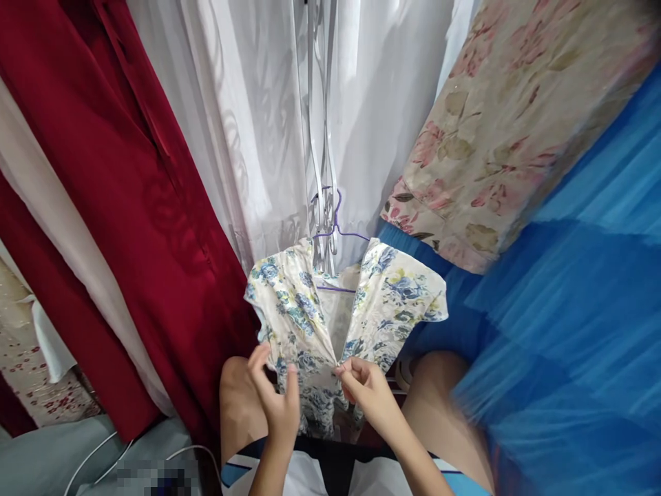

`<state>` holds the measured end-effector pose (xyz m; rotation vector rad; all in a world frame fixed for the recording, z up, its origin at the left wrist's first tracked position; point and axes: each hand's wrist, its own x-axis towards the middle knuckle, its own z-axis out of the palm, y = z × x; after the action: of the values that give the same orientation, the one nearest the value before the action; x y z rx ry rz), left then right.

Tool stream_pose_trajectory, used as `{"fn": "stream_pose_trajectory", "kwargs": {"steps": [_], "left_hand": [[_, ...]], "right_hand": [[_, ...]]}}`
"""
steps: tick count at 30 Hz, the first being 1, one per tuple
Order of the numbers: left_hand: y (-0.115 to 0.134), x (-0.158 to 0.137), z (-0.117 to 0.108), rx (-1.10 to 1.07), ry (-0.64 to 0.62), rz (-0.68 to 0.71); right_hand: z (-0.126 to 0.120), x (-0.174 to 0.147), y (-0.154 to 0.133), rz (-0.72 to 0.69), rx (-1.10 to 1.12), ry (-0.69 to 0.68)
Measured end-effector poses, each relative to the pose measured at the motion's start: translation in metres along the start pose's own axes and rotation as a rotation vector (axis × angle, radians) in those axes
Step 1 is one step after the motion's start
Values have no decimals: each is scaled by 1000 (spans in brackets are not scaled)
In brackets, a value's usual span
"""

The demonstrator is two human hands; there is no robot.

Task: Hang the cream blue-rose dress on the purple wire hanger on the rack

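A white V-neck dress [397,296] with a blue and yellow floral print hangs on a thin purple hanger [354,236] in front of me. My right hand [370,394] pinches the fabric at the bottom point of the neckline between thumb and fingers. My left hand [277,403] is beside the dress's left side, its thumb and fingers spread apart with nothing held. Whether its fingertips touch the cloth, I cannot tell. The lower part of the dress hangs between my knees, partly hidden behind my hands.
White metal strips [313,110] with hooks hold the hanger before a white curtain [258,103]. Dark red cloth [149,227] hangs at left. Beige floral fabric [475,151] and blue tulle [573,310] hang at right. A grey surface [46,455] with white cables lies at lower left.
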<state>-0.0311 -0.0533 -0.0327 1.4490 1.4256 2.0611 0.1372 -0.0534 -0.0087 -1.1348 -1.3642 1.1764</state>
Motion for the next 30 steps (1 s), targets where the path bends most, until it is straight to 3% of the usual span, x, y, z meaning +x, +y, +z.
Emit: {"fn": "stream_pose_trajectory", "kwargs": {"steps": [3,5,8,12,16,21,24,27,30], "left_hand": [[-1,-25,19,53,-373,37],[0,-38,33,43,-501,-28],[5,-44,46,26,-518,-77],[11,-34,48,36,-603,-6],[19,-25,51,141,-751,80],[30,-25,60,314,-833,167],[28,-28,61,377,-907,187],[28,-14,59,259,-946,118],[50,34,58,13,-802,55]], "right_hand": [[-5,-9,-6,-1,20,-36],[-6,-11,-11,-6,35,-38],[-12,-10,-18,12,52,-24],[-29,8,-46,1,108,59],[-40,44,-101,-137,185,167],[-33,86,-155,-321,242,260],[-32,97,-166,-378,280,310],[-34,95,-164,-383,259,309],[-34,86,-158,-357,204,269]]}}
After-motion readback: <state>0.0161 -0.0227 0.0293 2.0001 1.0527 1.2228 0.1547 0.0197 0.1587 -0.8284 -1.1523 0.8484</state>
